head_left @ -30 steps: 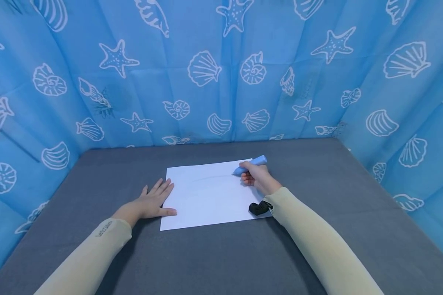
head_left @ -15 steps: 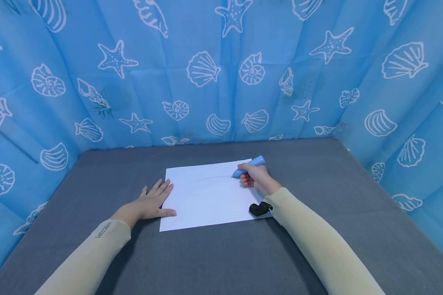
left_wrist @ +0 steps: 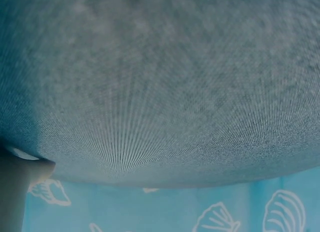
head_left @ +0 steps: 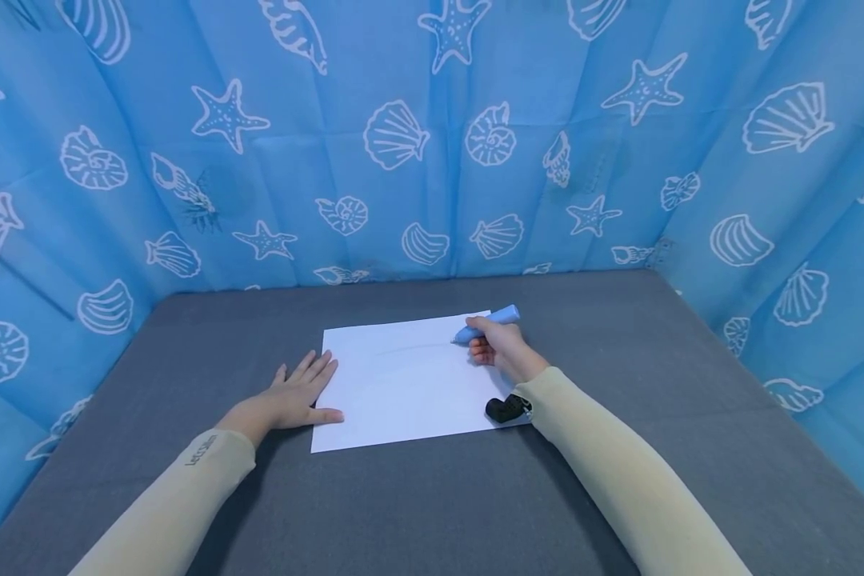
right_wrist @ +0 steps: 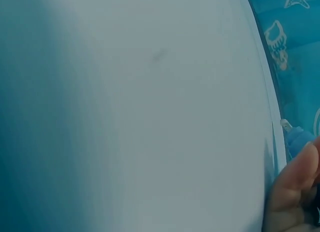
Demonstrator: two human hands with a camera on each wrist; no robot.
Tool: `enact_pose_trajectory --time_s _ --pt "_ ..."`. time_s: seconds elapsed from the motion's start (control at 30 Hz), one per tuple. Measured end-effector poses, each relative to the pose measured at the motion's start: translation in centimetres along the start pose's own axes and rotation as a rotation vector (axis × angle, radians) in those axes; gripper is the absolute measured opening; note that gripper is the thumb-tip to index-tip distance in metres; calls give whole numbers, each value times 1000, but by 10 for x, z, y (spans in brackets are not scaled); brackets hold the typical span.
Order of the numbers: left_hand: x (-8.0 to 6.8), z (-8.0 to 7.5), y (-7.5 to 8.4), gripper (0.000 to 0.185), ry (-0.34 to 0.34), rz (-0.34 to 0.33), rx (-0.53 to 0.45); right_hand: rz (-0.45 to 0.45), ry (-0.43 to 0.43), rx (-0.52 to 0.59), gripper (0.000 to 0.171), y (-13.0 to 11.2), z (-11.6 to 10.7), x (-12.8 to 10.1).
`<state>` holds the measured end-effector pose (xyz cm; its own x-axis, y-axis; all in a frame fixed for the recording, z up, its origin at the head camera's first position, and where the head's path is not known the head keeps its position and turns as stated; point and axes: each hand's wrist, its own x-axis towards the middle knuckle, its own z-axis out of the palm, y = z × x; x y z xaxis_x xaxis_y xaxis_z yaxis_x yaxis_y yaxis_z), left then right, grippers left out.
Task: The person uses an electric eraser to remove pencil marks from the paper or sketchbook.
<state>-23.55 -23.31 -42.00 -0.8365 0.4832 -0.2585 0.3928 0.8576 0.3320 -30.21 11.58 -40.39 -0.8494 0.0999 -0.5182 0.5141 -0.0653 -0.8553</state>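
A white sheet of paper (head_left: pixel 403 396) lies on the grey cloth-covered table. My left hand (head_left: pixel 288 402) rests on the sheet's left edge, fingers straight and spread. At the upper right of the sheet, my right hand (head_left: pixel 502 348) pinches a thick light-blue pen (head_left: pixel 502 315), its tapered tip pointing left at the paper. Whether the tip touches cannot be told. A faint thin line (head_left: pixel 412 348) runs across the upper paper toward the tip. In the right wrist view, the blue pen (right_wrist: pixel 300 138) shows a pale tip beyond the thumb.
The grey tabletop (head_left: pixel 374 512) stretches around the sheet. A black device (head_left: pixel 506 409) at the right wrist covers part of the paper's lower right. Blue curtains (head_left: pixel 295 144) with white shells and starfish stand behind the table and at its sides.
The pen in the right hand tips slightly and its point shifts a little down, then slightly back up. The left hand and the sheet stay in place.
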Motion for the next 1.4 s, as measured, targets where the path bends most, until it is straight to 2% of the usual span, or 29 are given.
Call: enact_pose_trajectory --time_s 0.13,0.23,0.43,0.7,0.9,1.4 --pt "4 7 -8 103 10 -2 -1 0 -27 14 38 1 2 0" --pt "7 10 -11 104 13 -4 7 5 -46 22 34 0 3 2" --pt "9 11 -15 105 8 -9 18 8 15 11 25 0 3 4" --pt "8 10 -14 105 3 -5 12 1 33 -8 24 1 5 4" --pt "8 10 -14 105 2 -8 20 3 1 -23 25 2 5 2" --pt "-1 0 -4 106 -9 6 -8 3 3 -12 25 -1 3 0"
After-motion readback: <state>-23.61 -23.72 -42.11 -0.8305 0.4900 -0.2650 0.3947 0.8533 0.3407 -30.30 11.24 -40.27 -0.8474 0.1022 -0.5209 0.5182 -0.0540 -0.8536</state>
